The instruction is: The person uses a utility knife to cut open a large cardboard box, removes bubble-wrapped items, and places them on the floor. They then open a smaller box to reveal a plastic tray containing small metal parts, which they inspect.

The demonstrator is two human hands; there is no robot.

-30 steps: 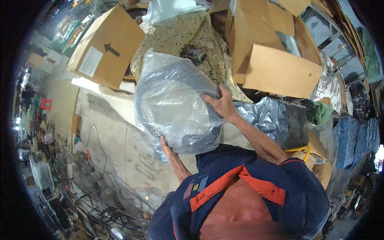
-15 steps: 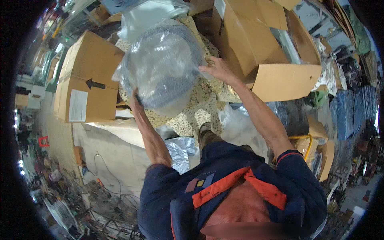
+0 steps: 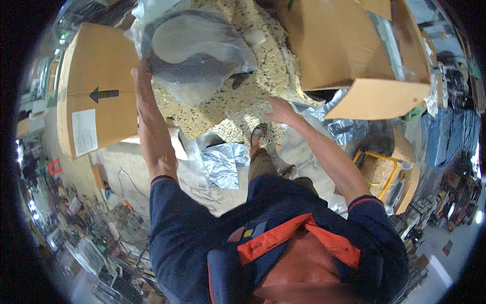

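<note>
A bulky bundle in clear plastic (image 3: 197,48), grey and dark inside, rests on top of a speckled yellowish foam slab (image 3: 253,76). My left hand (image 3: 142,71) is stretched up and grips the bundle's left side. My right hand (image 3: 281,111) is off the bundle, with its fingers spread over the lower edge of the foam slab and nothing in it. My dark blue sleeves and orange collar fill the lower part of the view.
A closed cardboard box with a black arrow (image 3: 96,91) stands left of the slab. An open cardboard box (image 3: 344,50) lies at the right. Crumpled silver foil bags (image 3: 223,162) lie on the floor by my sandalled foot (image 3: 258,137). A yellow-framed cart (image 3: 377,172) stands at the right.
Both hands lifted the bundle from chest height up onto the foam slab. My right hand then let go and dropped lower; my left hand stayed on the bundle.
</note>
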